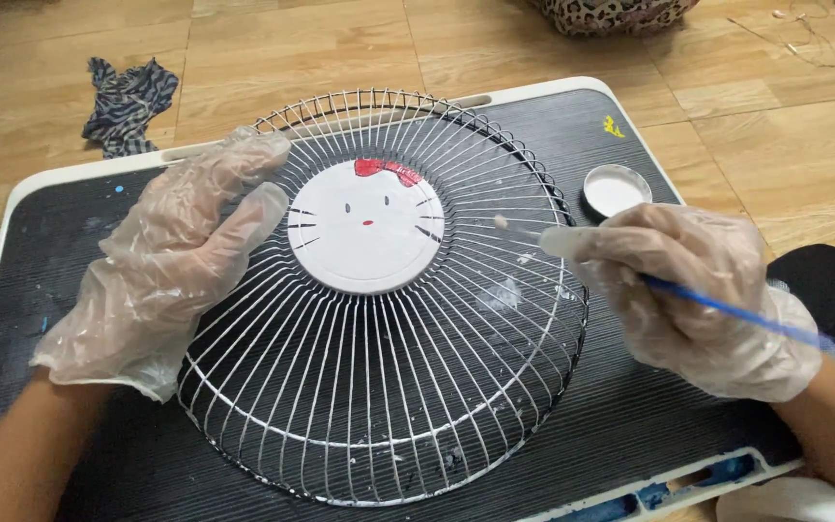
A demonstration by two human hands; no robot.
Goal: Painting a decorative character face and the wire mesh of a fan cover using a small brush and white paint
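There, a dark tray lay on the wood floor and bore a wire fan guard with a white painted disc at its centre. The gloved left hand rested flat and spread on the guard's left side. The gloved right hand was clamped on a blue brush at the guard's right edge, near a small white lid.
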